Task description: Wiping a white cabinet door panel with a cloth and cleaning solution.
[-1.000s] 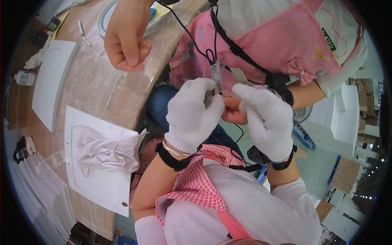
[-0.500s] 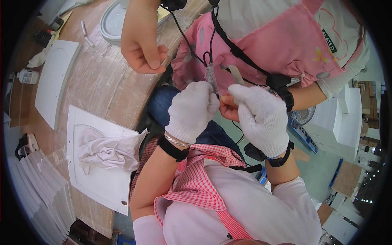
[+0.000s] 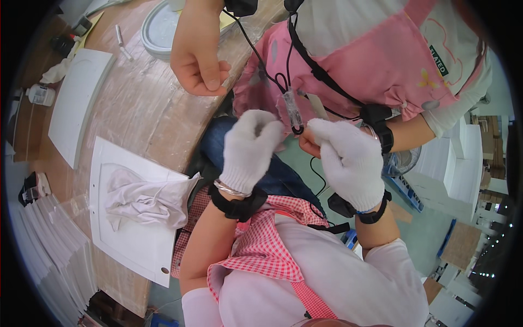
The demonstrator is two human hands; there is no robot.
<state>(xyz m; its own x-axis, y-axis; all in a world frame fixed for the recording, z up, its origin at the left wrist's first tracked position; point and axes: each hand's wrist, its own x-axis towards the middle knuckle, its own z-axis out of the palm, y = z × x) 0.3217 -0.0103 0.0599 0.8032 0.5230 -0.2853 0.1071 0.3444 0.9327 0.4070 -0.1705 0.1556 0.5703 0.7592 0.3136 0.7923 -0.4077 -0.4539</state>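
My left hand (image 3: 255,143), in a white knit glove, is closed with thumb and fingers together, just left of a clear-wrapped device (image 3: 293,110) on a black cord. Whatever it may pinch is hidden. My right hand (image 3: 348,155), gloved alike, is also closed; its fingertips meet beside a co-worker's hand (image 3: 310,143). A pale flat strip (image 3: 316,106) rises behind those fingertips, and I cannot tell who holds it. The co-worker's other hand (image 3: 200,62), bare and curled, hangs over the table edge.
The plastic-covered table (image 3: 147,103) carries a white panel (image 3: 133,245) with a crumpled cloth (image 3: 147,199) on it, a curved white panel (image 3: 79,109), a round grey lid (image 3: 159,31) and a white bottle (image 3: 41,95). A fan (image 3: 403,159) stands at the right.
My left hand has moved left and away from the co-worker's fingers, leaving the lower end of the wrapped device in sight. My right hand has shifted slightly.
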